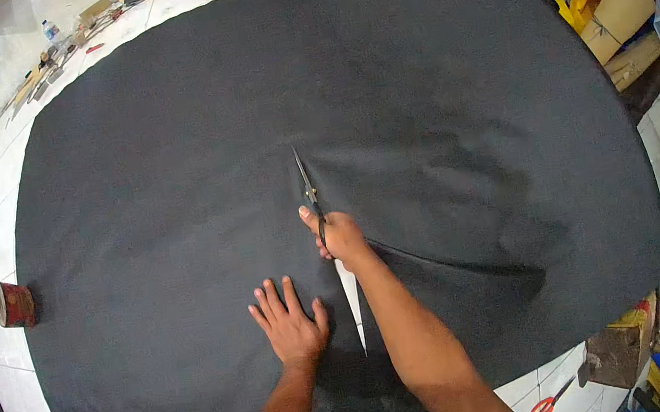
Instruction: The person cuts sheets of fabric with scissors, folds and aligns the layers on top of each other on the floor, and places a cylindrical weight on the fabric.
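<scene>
Your left hand lies flat, fingers spread, pressing the black fabric down just left of the slit, while your right hand is closed around the handles of the scissors, blades pointing away from you into the cloth. Behind the scissors a narrow wedge of white floor shows where the cut has opened, running from the near edge up to your right hand. By my reading the cut reaches less than halfway across the sheet; the far half looks uncut, though dark cloth hides fine lines. Off to your left a red spool stands at the fabric's edge, and red-handled scissors lie on the tiles to your right.
</scene>
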The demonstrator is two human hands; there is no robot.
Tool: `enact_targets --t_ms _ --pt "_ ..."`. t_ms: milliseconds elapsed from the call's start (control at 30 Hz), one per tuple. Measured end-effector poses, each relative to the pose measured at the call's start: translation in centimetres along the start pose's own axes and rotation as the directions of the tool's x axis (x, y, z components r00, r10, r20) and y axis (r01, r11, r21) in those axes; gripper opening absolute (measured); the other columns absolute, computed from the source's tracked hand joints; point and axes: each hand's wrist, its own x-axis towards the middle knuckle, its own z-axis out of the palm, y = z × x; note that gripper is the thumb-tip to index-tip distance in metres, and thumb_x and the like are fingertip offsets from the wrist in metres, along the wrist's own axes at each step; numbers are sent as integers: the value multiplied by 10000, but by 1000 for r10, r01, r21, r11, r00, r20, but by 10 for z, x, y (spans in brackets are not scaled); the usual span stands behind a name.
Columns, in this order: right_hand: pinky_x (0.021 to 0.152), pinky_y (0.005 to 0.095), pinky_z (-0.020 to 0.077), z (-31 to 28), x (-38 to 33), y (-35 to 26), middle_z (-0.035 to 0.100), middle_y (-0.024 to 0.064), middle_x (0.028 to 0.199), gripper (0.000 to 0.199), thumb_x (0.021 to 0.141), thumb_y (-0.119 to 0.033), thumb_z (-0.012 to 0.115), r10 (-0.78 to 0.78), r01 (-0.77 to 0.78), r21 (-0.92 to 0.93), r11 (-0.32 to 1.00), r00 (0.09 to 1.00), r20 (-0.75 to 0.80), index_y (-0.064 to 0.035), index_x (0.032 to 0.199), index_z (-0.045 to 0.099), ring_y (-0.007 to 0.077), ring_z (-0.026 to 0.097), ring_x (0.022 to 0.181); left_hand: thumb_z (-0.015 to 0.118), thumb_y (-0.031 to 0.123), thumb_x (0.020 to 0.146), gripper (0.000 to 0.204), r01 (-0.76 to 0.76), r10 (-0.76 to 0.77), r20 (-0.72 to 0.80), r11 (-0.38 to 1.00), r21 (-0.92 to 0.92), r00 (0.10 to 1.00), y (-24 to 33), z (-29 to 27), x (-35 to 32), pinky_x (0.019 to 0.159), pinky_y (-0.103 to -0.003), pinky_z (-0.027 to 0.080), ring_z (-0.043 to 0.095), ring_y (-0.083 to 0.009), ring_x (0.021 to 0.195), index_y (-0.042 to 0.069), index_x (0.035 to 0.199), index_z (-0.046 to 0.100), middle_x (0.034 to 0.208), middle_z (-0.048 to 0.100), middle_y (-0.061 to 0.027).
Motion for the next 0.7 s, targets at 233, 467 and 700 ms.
enact_targets --t_ms 233,467,700 --pt "428 273 411 9 17 -24 527 30 579 564 849 -571 671 -36 37 -40 999 999 13 -67 655 511 117 519 464 583 390 844 670 48 -51 98 998 33 994 -4 -4 4 1151 -615 99 226 -465 1411 30 1393 449 1479 326 -283" --pt "421 262 406 12 105 -71 517 19 569 535 846 -565 678 -13 13 -19 1000 1000 -24 -77 692 522 113 498 444 580 375 848 675 32 -28 189 999 -17 982 -4 2 2 1120 -661 88 197 -526 1393 -19 1377 436 1444 312 -334" --pt "425 281 411 35 165 -112 482 10 545 549 838 -559 692 -53 53 -4 999 997 -53 -99 618 485 129 485 440 563 433 855 674 28 -41 220 998 62 975 -12 5 1 1110 -682 87 182 -522 1398 -1 1360 460 1468 283 -317"
